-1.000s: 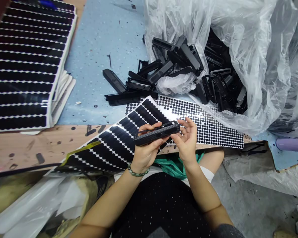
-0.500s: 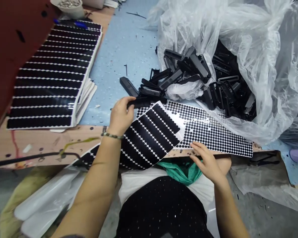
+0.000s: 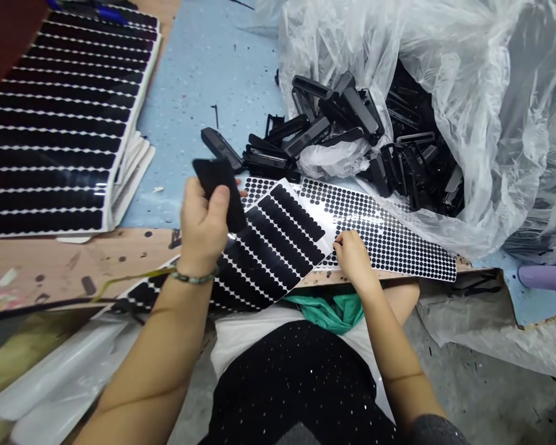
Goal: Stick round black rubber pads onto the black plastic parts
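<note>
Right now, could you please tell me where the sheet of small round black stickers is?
In the head view, the sheet of small round black stickers lies right of centre under the right hand, just below the heap of black plastic parts.

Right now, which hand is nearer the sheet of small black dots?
Right. The right hand touches the sheet; the left hand is off to its left, holding a black plastic part.

We look down on a pale blue, ink-speckled tabletop (image 3: 199, 80); a tan wooden board (image 3: 60, 262) edges it nearest us; a grey concrete floor (image 3: 472, 364) lies below it.
</note>
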`<act>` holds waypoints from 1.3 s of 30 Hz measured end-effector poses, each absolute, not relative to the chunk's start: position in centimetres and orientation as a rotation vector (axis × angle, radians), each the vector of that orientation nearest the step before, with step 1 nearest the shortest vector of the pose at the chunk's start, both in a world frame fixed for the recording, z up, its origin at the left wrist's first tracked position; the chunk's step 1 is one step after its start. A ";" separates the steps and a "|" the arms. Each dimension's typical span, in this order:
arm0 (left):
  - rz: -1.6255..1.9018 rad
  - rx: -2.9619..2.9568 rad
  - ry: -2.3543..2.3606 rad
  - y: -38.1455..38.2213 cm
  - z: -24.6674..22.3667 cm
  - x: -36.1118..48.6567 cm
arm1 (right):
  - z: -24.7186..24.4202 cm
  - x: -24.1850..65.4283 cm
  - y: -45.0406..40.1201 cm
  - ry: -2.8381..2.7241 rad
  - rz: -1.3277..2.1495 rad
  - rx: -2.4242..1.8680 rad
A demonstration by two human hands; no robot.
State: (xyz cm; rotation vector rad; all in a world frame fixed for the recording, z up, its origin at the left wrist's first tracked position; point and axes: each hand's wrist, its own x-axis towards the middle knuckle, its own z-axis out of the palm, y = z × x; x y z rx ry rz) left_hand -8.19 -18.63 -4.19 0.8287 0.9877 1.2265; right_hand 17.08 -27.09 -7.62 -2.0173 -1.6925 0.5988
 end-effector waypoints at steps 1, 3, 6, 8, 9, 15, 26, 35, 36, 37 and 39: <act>1.240 0.797 0.962 -19.7 -4.2 -7.4 | -7.5 17.1 -27.0 -1.677 0.624 -2.003; 1.165 0.740 0.883 -21.6 -4.6 -5.6 | -6.9 17.0 -27.0 -1.583 0.713 -1.959; 0.984 0.630 0.792 -24.0 -5.3 -2.9 | -5.8 16.2 -27.4 -1.250 0.937 -1.775; 0.956 0.582 0.767 -25.1 -5.7 -1.6 | -4.8 15.2 -27.7 -1.048 1.113 -1.578; 0.966 0.569 0.756 -25.5 -5.8 -1.1 | -4.4 14.7 -27.8 -0.987 1.188 -1.488; 1.050 0.565 0.749 -26.3 -5.6 0.1 | -2.6 12.4 -27.8 -1.090 1.106 -1.397; 1.083 0.655 0.834 -26.7 -6.1 0.1 | -3.4 11.9 -28.3 -1.183 0.888 -1.596; 0.991 0.605 0.913 -23.8 -8.0 0.2 | -7.4 14.3 -26.2 -1.481 0.581 -1.817; 0.979 0.588 0.931 -23.6 -8.4 0.4 | -7.5 14.2 -26.1 -1.518 0.581 -1.809; 0.972 0.571 0.942 -23.4 -8.7 0.5 | -7.5 14.1 -26.1 -1.533 0.593 -1.788; 0.974 0.534 0.931 -23.3 -9.0 0.5 | -7.2 14.1 -26.3 -1.474 0.667 -1.711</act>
